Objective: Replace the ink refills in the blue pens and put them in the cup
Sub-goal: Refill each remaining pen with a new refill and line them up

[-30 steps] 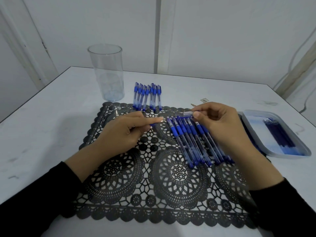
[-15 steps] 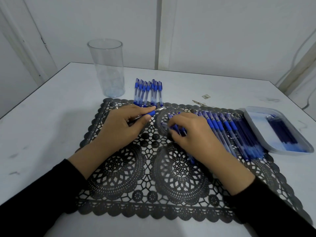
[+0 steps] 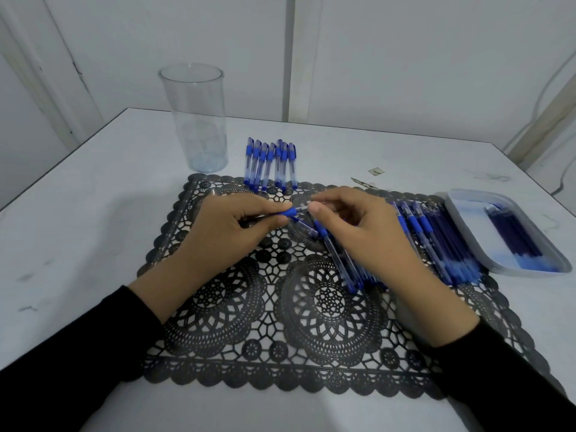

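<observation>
Head cam — left hand (image 3: 224, 232) grips blue pen (image 3: 291, 211), right hand (image 3: 352, 226) pinches its tip end; cup (image 3: 194, 120) stands far left.

The tall clear plastic cup (image 3: 194, 120) stands upright and empty, clear blue-capped pens (image 3: 270, 163) lie in a row near it, and one blue-grip pen (image 3: 293, 211) is held roughly level.

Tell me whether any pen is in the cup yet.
No, the clear cup stands empty; a row of pens lies beside it.
</observation>
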{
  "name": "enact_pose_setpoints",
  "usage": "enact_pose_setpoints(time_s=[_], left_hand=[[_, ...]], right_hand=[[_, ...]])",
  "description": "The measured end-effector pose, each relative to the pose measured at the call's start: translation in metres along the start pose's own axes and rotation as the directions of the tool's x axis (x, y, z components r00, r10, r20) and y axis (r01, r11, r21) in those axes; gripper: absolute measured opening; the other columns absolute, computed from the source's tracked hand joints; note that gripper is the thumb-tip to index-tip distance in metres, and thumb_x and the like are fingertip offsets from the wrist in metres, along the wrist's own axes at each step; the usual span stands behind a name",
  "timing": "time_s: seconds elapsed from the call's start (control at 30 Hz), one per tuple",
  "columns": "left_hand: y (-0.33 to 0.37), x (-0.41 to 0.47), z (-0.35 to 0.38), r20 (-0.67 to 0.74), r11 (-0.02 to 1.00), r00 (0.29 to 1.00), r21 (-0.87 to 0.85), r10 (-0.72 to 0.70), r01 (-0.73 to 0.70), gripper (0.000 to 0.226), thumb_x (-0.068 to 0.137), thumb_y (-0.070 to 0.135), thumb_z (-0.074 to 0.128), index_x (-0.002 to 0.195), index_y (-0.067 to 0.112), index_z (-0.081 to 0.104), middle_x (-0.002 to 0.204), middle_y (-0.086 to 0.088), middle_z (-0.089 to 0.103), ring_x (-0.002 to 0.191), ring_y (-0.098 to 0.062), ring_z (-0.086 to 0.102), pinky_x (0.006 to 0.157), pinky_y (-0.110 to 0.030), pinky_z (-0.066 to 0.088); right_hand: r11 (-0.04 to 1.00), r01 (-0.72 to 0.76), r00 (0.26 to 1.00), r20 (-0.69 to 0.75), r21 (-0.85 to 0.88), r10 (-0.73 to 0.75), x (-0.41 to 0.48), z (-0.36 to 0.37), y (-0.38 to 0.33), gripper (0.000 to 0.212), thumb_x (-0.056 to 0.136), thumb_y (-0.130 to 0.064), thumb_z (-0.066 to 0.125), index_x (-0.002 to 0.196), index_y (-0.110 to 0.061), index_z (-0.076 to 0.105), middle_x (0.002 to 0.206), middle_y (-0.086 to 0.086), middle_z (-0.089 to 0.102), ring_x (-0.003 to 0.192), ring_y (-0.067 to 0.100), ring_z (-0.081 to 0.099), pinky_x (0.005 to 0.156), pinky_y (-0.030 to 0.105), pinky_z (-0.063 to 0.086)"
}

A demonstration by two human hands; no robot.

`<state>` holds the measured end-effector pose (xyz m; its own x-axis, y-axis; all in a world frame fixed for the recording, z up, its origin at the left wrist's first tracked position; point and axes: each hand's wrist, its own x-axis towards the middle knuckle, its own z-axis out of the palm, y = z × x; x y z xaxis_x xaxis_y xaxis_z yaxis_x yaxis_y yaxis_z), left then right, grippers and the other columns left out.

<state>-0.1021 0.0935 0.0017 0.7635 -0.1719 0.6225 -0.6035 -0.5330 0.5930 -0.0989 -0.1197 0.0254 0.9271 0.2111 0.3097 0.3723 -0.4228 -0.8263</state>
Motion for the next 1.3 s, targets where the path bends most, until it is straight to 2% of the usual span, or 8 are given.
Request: enact_pose_setpoints(time_s=[0.13,0.3,0.47,0.63,0.77,0.87,1.0,1.3], left_hand=[[0.0042,0.0005,0.0007,0.014,0.998,0.999,-0.030,0.050,-0.049,0.029,0.083,0.018,0.076,0.112,0.014,0.074,0.099,0.006,0.075,0.085,-0.005,0.072,0.078,-0.022,0.058],[0.0058,0.0006,0.0007,0.034,0.996,0.999,-0.084,0.033,-0.030,0.031,0.084,0.025,0.071,0.114,0.015,0.070,0.094,0.009,0.075,0.078,-0.006,0.071,0.073,-0.019,0.056],[0.0030,0.0004,-0.0004,0.025,0.995,0.999,-0.095,0.033,-0.030,0.030,0.084,0.023,0.073,0.112,0.013,0.071,0.096,0.008,0.075,0.082,-0.002,0.071,0.076,-0.015,0.055],[0.0029,0.0006,0.0005,0.038,0.996,0.999,-0.088,0.038,-0.035,0.030,0.083,0.025,0.072,0.111,0.013,0.072,0.094,0.015,0.072,0.080,0.002,0.069,0.074,-0.011,0.052],[0.0014,0.0006,0.0001,0.038,0.996,0.999,-0.086,0.036,-0.033,0.029,0.083,0.024,0.072,0.110,0.013,0.073,0.093,0.012,0.073,0.079,0.001,0.070,0.074,-0.012,0.052],[0.0003,0.0004,0.0006,0.055,0.997,0.998,-0.063,0.039,-0.035,0.029,0.083,0.024,0.072,0.110,0.013,0.074,0.092,0.015,0.072,0.077,0.003,0.068,0.072,-0.010,0.051],[-0.0002,0.0002,0.0000,0.050,0.997,0.998,-0.069,0.024,-0.021,0.029,0.083,0.026,0.072,0.109,0.014,0.074,0.092,0.014,0.073,0.078,0.001,0.069,0.073,-0.011,0.052],[0.0005,0.0003,-0.0012,0.056,0.999,0.998,-0.045,0.015,-0.013,0.031,0.082,0.028,0.071,0.108,0.012,0.074,0.089,0.020,0.069,0.076,0.008,0.066,0.071,-0.006,0.047]], right_hand=[[0.998,0.022,0.999,0.038,0.064,-0.025,-0.0002,0.0072,-0.0002,0.010,0.090,-0.026,0.068,0.088,-0.016,0.071,0.065,-0.010,0.059,0.057,-0.001,0.052,0.054,0.011,0.039],[0.995,0.068,0.995,0.065,0.079,-0.074,-0.0016,0.0039,0.0005,0.008,0.089,-0.012,0.070,0.094,-0.018,0.069,0.076,-0.006,0.062,0.069,0.007,0.058,0.064,0.021,0.048],[0.995,0.053,0.997,0.046,0.079,-0.057,-0.0017,0.0023,-0.0019,0.018,0.087,-0.035,0.069,0.094,-0.019,0.065,0.080,-0.004,0.065,0.068,0.005,0.058,0.063,0.023,0.049],[0.993,0.049,0.992,0.111,0.106,-0.060,-0.0009,0.0015,0.0015,0.005,0.092,-0.014,0.064,0.094,-0.018,0.064,0.078,-0.010,0.060,0.071,0.007,0.055,0.065,0.025,0.047],[0.996,0.058,0.990,0.121,0.067,-0.066,-0.0007,0.0037,0.0027,0.007,0.094,-0.027,0.062,0.093,-0.021,0.065,0.079,-0.004,0.063,0.070,0.007,0.057,0.065,0.024,0.047],[0.995,0.042,0.988,0.147,0.089,-0.055,-0.0006,0.0036,0.0033,0.005,0.093,-0.016,0.063,0.095,-0.020,0.066,0.082,-0.003,0.063,0.076,0.017,0.061,0.071,0.033,0.052],[0.996,0.046,0.991,0.125,0.071,-0.055,-0.0010,0.0029,0.0030,0.003,0.094,-0.022,0.062,0.095,-0.022,0.065,0.081,-0.007,0.064,0.071,0.005,0.057,0.066,0.022,0.048],[0.994,0.034,0.990,0.135,0.105,-0.048,-0.0013,0.0028,0.0045,0.007,0.089,-0.015,0.069,0.096,-0.018,0.069,0.081,0.000,0.063,0.075,0.018,0.059,0.069,0.026,0.052]])
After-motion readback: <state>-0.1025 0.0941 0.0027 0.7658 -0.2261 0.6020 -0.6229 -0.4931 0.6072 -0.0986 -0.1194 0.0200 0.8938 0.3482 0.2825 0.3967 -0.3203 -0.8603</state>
